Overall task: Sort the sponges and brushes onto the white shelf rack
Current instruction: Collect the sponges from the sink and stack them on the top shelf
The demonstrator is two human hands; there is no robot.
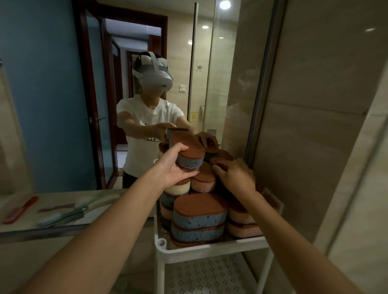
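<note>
The white shelf rack (pixel 209 248) stands in front of me against a mirror, its top tier piled with several oval sponges with brown scrub tops. My left hand (pixel 174 166) grips a blue sponge (pixel 189 152) held tilted above the pile's left side. My right hand (pixel 234 174) lies with curled fingers on a brown-topped sponge (pixel 219 162) at the top right of the pile. A big blue sponge (pixel 199 212) lies at the front of the pile, pink ones (pixel 241 216) at the right, a cream one (pixel 178 188) under my left hand.
Left of the rack, a counter (pixel 21 209) holds a red brush (pixel 19 210), a green brush (pixel 63 216) and other long-handled brushes. The rack's lower perforated tier (pixel 208 279) is bare. The mirror shows a person with a headset. A tiled wall and glass panel stand at the right.
</note>
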